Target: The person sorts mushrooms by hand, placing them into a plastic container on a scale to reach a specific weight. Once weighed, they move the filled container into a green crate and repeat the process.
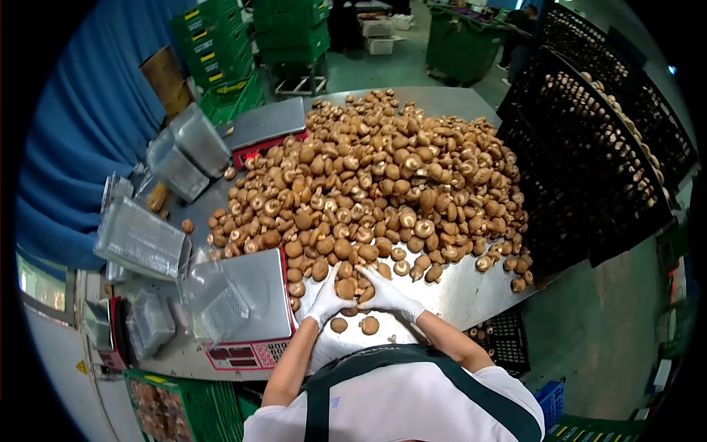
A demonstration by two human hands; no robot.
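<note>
Both hands wear white gloves at the near edge of a large heap of brown mushrooms (383, 177) on a metal table (471, 283). My left hand (327, 300) curves round several mushrooms (345, 288) from the left, and my right hand (384, 295) curves round them from the right. The fingertips reach in among the caps, so part of each finger is hidden. Two loose mushrooms lie nearer my body, one (339, 325) below my left hand and one (369, 325) below my right. A clear plastic tray (221, 303) rests on the scale (269, 295) left of my hands.
Stacked clear trays (143, 236) stand at the left, with a second scale (269, 121) behind. Black crates (582, 147) holding mushrooms rise at the right. Green crates (213, 44) and a green bin (462, 44) stand at the back. A person (521, 37) is partly visible far right.
</note>
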